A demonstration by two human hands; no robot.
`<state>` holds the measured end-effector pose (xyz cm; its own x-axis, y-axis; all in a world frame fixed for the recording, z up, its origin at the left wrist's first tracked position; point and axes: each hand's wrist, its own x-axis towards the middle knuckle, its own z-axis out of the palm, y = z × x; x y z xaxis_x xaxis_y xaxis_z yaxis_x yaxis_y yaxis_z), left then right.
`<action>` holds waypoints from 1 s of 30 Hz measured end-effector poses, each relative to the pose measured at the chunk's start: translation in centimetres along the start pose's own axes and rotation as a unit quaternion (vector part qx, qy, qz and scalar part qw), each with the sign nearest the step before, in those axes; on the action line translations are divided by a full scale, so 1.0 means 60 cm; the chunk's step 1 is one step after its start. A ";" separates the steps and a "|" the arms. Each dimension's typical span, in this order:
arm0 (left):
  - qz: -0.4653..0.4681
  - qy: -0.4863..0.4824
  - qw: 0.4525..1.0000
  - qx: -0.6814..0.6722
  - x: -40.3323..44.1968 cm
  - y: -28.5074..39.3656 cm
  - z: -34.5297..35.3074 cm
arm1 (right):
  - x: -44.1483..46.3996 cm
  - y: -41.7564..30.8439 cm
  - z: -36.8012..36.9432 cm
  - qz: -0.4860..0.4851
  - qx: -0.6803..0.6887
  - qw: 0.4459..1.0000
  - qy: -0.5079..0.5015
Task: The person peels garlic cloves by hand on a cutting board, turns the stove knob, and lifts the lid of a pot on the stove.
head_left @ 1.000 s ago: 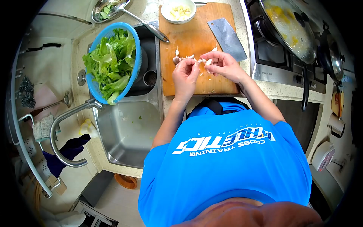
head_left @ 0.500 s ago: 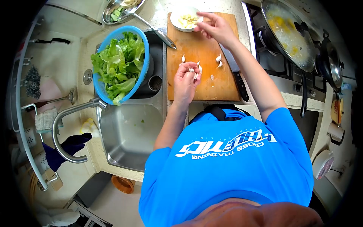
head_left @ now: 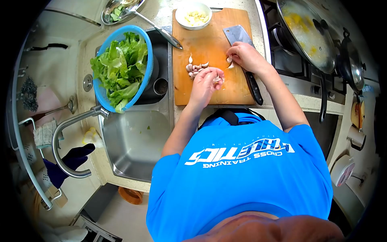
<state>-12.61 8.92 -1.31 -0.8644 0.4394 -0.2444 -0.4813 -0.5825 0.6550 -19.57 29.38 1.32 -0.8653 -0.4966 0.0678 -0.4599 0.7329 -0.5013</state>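
Observation:
On the wooden cutting board (head_left: 238, 90), a small pile of unpeeled garlic cloves (head_left: 193, 69) lies just beyond my left hand (head_left: 204, 85). The fingers of that hand are curled closed around pale bits that look like garlic skins (head_left: 217, 79). My right hand (head_left: 246, 57) reaches over the board's right side, its fingertips on a garlic clove (head_left: 229, 59). Under that hand and wrist runs a cleaver (head_left: 237, 34), its black handle toward me. A white bowl (head_left: 194, 28) at the board's far edge holds peeled garlic.
To the left, a blue colander (head_left: 150, 66) of lettuce (head_left: 121, 66) rests over the steel sink (head_left: 137, 137), beside the curved faucet (head_left: 60, 137). A ladle (head_left: 161, 32) leans across the sink's far corner. On the right stove, a lidded pan (head_left: 308, 36) holds bubbling yellow food.
My right hand has come back from the bowl to a clove at the board's right side. My left hand has shifted slightly toward me and right, uncovering more of the garlic pile.

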 end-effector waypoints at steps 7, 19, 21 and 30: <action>0.004 0.032 0.999 0.005 0.007 -0.008 0.002 | -0.006 0.004 0.003 -0.016 0.056 0.998 0.010; 0.034 0.063 0.996 0.054 0.021 -0.004 -0.001 | -0.015 -0.013 0.022 0.025 0.056 0.997 0.056; 0.033 0.062 0.996 0.052 0.018 -0.006 0.000 | -0.013 -0.012 0.022 0.012 -0.013 1.000 0.024; 0.063 0.072 0.994 0.052 0.019 -0.009 0.009 | -0.026 -0.082 0.006 0.019 0.117 0.988 0.101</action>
<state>-13.26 10.12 -1.56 -0.9326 0.2601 -0.2503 -0.3561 -0.5495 0.7558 -15.89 26.38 3.39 -0.9142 -0.3499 0.2042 -0.3879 0.6105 -0.6905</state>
